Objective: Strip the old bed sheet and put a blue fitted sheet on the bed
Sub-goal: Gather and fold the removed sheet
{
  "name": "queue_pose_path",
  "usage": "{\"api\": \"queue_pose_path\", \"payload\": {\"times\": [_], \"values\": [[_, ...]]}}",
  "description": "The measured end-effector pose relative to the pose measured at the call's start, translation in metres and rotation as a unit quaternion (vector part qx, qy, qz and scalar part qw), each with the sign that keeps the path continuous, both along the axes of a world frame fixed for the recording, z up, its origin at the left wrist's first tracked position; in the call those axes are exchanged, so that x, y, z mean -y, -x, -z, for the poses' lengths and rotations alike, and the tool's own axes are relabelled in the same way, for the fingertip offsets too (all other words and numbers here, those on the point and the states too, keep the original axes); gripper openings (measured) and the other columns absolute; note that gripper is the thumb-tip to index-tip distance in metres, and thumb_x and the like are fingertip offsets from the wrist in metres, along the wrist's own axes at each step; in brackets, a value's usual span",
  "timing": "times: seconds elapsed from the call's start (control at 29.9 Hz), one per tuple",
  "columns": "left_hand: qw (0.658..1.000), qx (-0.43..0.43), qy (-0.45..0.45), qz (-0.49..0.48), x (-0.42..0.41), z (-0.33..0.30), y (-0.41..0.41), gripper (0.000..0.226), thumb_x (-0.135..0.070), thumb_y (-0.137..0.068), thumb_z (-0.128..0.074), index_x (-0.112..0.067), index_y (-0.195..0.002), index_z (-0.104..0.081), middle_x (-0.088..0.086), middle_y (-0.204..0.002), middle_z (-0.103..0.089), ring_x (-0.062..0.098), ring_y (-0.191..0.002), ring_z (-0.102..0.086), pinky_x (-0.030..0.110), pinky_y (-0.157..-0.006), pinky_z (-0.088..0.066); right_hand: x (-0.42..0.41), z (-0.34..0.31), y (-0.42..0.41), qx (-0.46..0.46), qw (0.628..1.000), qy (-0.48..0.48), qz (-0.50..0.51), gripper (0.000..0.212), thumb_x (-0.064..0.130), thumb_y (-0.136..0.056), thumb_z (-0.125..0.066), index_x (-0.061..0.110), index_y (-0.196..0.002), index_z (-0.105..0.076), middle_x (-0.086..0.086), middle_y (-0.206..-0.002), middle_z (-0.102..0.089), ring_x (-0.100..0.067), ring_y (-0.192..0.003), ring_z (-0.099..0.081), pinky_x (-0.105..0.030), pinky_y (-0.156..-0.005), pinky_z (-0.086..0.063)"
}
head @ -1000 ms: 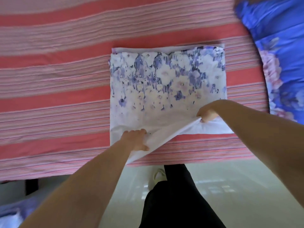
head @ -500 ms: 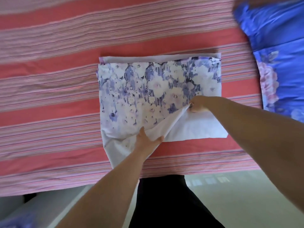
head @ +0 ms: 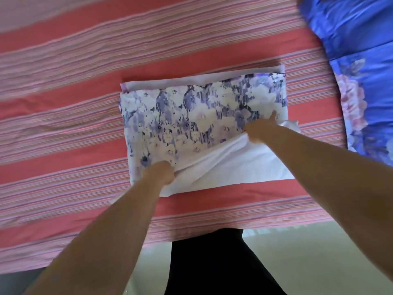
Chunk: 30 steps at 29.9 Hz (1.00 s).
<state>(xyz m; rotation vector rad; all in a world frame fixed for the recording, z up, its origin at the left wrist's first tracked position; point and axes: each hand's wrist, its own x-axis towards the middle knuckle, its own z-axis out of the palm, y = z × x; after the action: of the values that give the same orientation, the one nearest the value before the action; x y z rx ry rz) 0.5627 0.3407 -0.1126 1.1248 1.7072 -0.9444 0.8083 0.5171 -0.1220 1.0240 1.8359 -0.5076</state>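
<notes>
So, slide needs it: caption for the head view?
Both hands, left and right, grip a folded floral sheet on the red-striped bed sheet.

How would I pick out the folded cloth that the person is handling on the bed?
Start at the bed's red and pink striped sheet, which fills most of the view. In its middle lies a folded cloth, white with purple flowers, held by the left hand and right hand. The blue bedding with pink flowers lies apart, far right.
</notes>
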Motion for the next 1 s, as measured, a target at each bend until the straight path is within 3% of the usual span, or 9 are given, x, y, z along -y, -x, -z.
{"api": "queue_pose_path", "payload": {"times": [0.1,0.2,0.37,0.47,0.57,0.67,0.8,0.9,1.0], "values": [[0.998,-0.029,-0.017,0.059,-0.085,-0.013,0.051,0.027,-0.015,-0.091,-0.049,-0.001,-0.112,-0.058,0.014,-0.115,-0.061,0.029,-0.105,-0.058,0.040,-0.106,-0.039,-0.030,-0.007,0.011,-0.012,0.998,-0.051,0.020,0.060,0.010,-0.091,-0.041,0.032,-0.146,-0.030,-0.002,-0.129,-0.059,-0.030,-0.127,-0.046,-0.073,-0.104,0.010],[0.988,-0.069,-0.124,0.061,-0.150,-0.029,0.080,0.031,-0.017,-0.088,-0.051,-0.007,-0.117,-0.058,0.011,-0.120,-0.061,0.030,-0.105,-0.058,0.039,-0.097,-0.046,-0.075,-0.018,0.024,-0.043,0.982,-0.182,0.027,0.051,0.014,-0.092,-0.041,0.022,-0.141,-0.037,-0.010,-0.134,-0.051,-0.033,-0.129,-0.042,-0.071,-0.107,0.001],[0.973,-0.102,-0.202,0.035,-0.146,-0.008,0.082,0.045,-0.021,-0.088,-0.050,-0.017,-0.133,-0.043,0.009,-0.118,-0.059,0.032,-0.113,-0.054,0.046,-0.103,-0.030,-0.111,0.000,0.021,-0.031,0.989,-0.134,0.056,0.037,0.009,-0.091,-0.040,0.021,-0.124,-0.054,-0.002,-0.111,-0.067,-0.027,-0.099,-0.058,-0.074,-0.105,0.001],[0.931,-0.131,-0.307,0.148,-0.137,0.006,0.098,0.026,-0.018,-0.090,-0.050,-0.013,-0.114,-0.058,0.010,-0.098,-0.067,0.031,-0.096,-0.062,0.039,-0.092,-0.039,-0.121,0.008,0.020,-0.078,0.966,-0.241,0.058,0.033,0.003,-0.087,-0.040,0.014,-0.115,-0.054,-0.008,-0.102,-0.067,-0.030,-0.101,-0.058,-0.062,-0.109,-0.012],[0.903,-0.099,-0.398,0.130,-0.155,0.010,0.115,0.026,-0.020,-0.094,-0.046,-0.012,-0.112,-0.063,0.018,-0.099,-0.068,0.038,-0.099,-0.058,0.042,-0.093,-0.036,-0.155,0.002,0.018,-0.109,0.918,-0.349,0.154,0.033,0.001,-0.085,-0.044,0.008,-0.117,-0.053,-0.019,-0.111,-0.062,-0.034,-0.110,-0.054,-0.045,-0.100,-0.030],[0.899,-0.088,-0.419,0.090,-0.181,0.020,0.114,0.027,-0.021,-0.094,-0.044,-0.014,-0.109,-0.065,0.019,-0.101,-0.067,0.037,-0.104,-0.053,0.044,-0.098,-0.034,-0.168,0.004,0.029,-0.166,0.920,-0.325,0.142,0.028,0.005,-0.089,-0.044,0.007,-0.115,-0.056,-0.021,-0.113,-0.061,-0.038,-0.109,-0.053,-0.046,-0.096,-0.038],[0.934,-0.123,-0.328,0.068,-0.193,0.043,0.112,0.035,-0.012,-0.086,-0.046,-0.016,-0.118,-0.060,0.014,-0.118,-0.059,0.036,-0.115,-0.046,0.048,-0.106,-0.030,-0.130,0.032,0.052,-0.188,0.970,-0.147,0.048,0.045,0.048,-0.098,-0.036,0.020,-0.128,-0.052,-0.012,-0.132,-0.052,-0.033,-0.124,-0.046,-0.046,-0.100,-0.034],[0.940,-0.156,-0.299,0.042,-0.189,0.051,0.123,0.038,-0.011,-0.089,-0.044,-0.016,-0.126,-0.055,0.017,-0.126,-0.051,0.039,-0.121,-0.042,0.050,-0.110,-0.025,-0.112,0.053,0.051,-0.163,0.968,-0.171,0.089,0.053,0.041,-0.096,-0.045,0.016,-0.141,-0.033,-0.014,-0.140,-0.040,-0.035,-0.129,-0.037,-0.049,-0.100,-0.034],[0.902,-0.158,-0.400,-0.027,-0.185,0.054,0.134,0.031,-0.022,-0.097,-0.039,-0.011,-0.120,-0.057,0.020,-0.125,-0.048,0.039,-0.116,-0.044,0.048,-0.107,-0.027,-0.109,0.060,0.051,-0.178,0.952,-0.214,0.129,0.050,0.039,-0.095,-0.048,0.020,-0.140,-0.036,-0.016,-0.139,-0.034,-0.037,-0.124,-0.039,-0.049,-0.096,-0.039]]}}
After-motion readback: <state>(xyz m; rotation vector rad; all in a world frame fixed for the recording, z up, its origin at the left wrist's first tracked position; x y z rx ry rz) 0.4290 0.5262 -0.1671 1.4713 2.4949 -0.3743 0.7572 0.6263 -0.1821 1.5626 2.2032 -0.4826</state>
